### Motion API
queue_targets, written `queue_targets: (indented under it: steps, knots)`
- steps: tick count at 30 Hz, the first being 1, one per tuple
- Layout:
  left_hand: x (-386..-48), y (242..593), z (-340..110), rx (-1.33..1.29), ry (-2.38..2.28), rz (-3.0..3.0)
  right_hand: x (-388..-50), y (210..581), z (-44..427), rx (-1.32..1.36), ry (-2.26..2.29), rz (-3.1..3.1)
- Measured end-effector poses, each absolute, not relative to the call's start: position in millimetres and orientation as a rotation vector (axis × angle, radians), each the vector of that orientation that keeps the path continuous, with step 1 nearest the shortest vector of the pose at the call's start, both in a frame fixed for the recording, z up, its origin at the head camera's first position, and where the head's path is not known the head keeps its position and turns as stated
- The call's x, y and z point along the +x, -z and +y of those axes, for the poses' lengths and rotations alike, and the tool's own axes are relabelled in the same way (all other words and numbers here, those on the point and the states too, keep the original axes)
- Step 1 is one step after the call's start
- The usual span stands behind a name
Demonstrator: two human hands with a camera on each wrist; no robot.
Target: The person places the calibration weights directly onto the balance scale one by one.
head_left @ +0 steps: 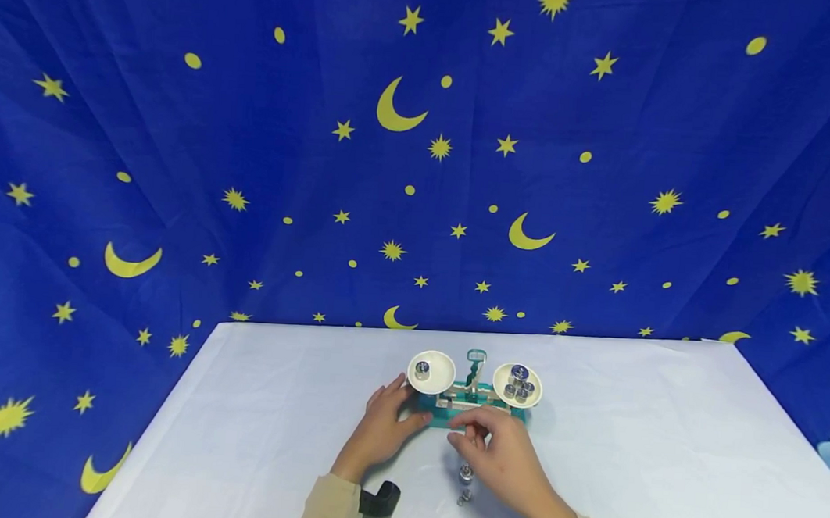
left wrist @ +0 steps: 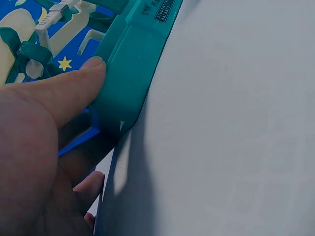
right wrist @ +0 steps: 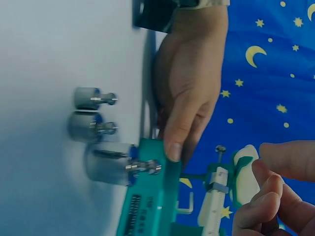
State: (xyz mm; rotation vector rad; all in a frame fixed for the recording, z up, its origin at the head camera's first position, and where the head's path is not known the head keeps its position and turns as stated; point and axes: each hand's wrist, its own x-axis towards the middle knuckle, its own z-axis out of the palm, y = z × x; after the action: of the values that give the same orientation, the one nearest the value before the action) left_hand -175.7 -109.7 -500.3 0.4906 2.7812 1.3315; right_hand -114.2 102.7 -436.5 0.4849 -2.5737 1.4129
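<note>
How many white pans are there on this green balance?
2: the left pan, with a weight in it, and the right pan, with several weights in it.

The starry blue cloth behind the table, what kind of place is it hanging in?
Probably an indoor learning or filming corner: the starry blue cloth hangs like a backdrop, a white table stands in front, and the teal balance is marked "STUDENT BALANCE". The room beyond is hidden.
</note>
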Motion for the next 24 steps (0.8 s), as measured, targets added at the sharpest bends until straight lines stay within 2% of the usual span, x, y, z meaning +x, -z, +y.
queue_targets:
  steps: [24]
  knots:
    - [-175, 499, -110, 0.467, -1.344, 2.771, -108, 460, 130, 0.450, -1.584, -2.750]
